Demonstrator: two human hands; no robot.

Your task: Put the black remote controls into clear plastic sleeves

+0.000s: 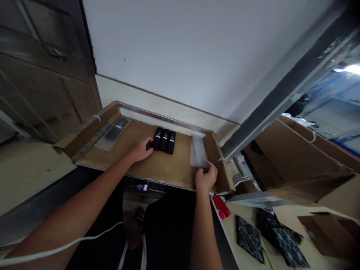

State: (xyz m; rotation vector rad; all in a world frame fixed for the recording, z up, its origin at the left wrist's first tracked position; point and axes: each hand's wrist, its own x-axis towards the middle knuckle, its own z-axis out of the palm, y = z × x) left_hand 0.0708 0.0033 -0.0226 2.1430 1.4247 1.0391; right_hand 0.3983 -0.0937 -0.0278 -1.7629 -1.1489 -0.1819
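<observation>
Three slim black devices (pixel 164 141), each with a small white label, lie side by side on the brown cardboard lining (pixel 157 167) of a shallow tray. My left hand (pixel 140 150) is at the left end of that row, its thumb and fingers apart and curved, close to or touching the nearest device. At the tray's right side, my right hand (pixel 206 178) pinches the lower end of a clear plastic bag (pixel 198 150). Something dark shows between those fingers. Another clear bag (pixel 109 135) with a dark, white-labelled item inside lies at the tray's left side.
Folded cardboard walls (pixel 221 165) rise at both tray ends, with a white wall (pixel 168 48) behind. A large cardboard box (pixel 298 161) stands to the right. Below it are dark patterned packages (pixel 249 238) and a red piece (pixel 221 207). A white cord (pixel 70 243) crosses my left forearm.
</observation>
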